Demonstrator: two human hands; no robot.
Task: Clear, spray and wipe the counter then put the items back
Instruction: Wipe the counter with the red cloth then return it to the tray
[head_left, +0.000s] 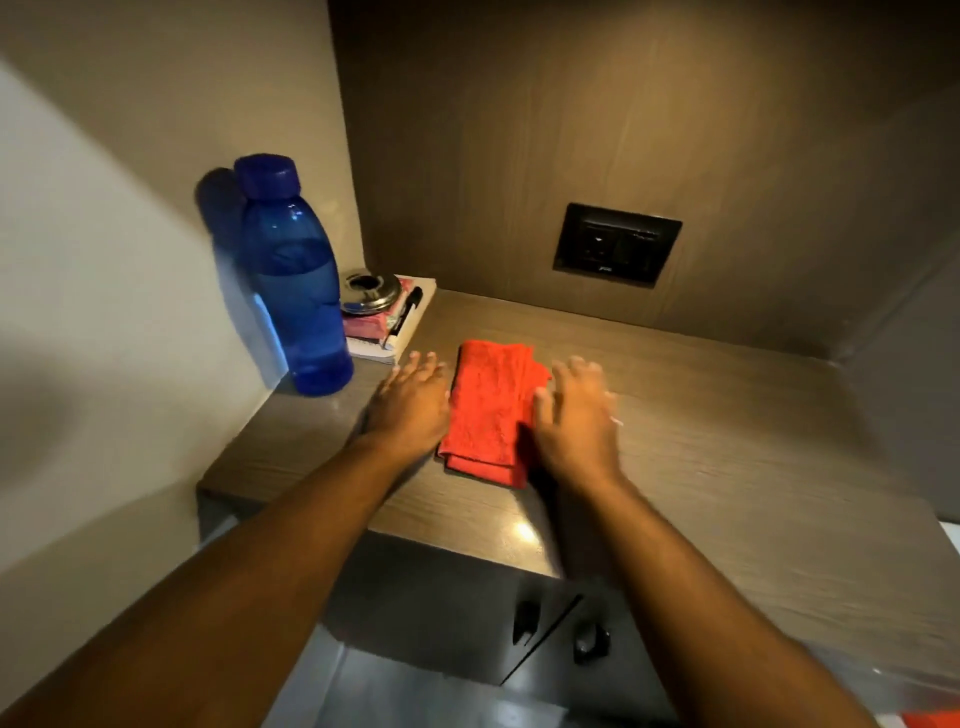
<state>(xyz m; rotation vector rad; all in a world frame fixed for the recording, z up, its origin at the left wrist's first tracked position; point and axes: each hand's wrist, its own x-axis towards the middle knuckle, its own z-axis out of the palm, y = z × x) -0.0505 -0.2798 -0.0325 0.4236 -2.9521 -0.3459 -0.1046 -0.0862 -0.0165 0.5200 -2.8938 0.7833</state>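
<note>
a folded red terry cloth (491, 410) is lying on the wood-grain laminate counter (727, 441), its long axis running from the near edge toward the back wall, leaning slightly right at the far end; layered edges are showing at its near end. i am seeing my left hand (410, 402) resting flat and open just beside its left edge, and my right hand (574, 413) spreading open over its right edge. a translucent blue plastic bottle (291, 280) is standing upright in the left corner.
</note>
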